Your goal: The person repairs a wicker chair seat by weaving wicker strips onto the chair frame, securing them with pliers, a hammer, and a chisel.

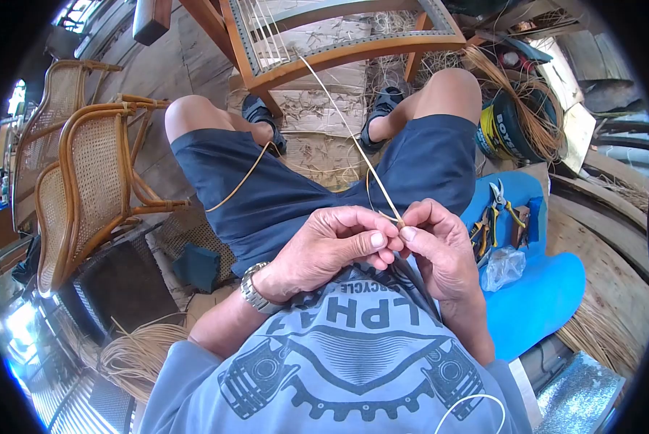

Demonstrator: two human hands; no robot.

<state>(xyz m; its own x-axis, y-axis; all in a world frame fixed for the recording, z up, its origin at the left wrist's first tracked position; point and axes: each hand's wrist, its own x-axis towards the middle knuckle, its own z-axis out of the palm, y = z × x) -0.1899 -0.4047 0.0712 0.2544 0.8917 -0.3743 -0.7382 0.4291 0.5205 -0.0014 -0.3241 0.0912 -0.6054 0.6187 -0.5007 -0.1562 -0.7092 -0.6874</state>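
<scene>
A pale cane strand (349,134) runs taut from the holed wooden chair frame (295,71) down to my hands. My right hand (443,242) pinches it between thumb and forefinger near my waist. Close against it, my left hand (331,242), with a metal watch on the wrist, is closed with thumb and fingertips at the same strand. Just how the fingertips meet on the cane is partly hidden. Several strands (265,32) are strung across the left part of the frame. A loose bit of cane (248,173) curves over my left thigh.
Finished cane chairs (96,166) stand at the left. A blue plastic seat (534,296) at the right holds pruning shears (509,206) and a clear plastic bag (504,269). Behind it stands a dark bucket (512,130) with cane. A cane bundle (140,354) lies lower left.
</scene>
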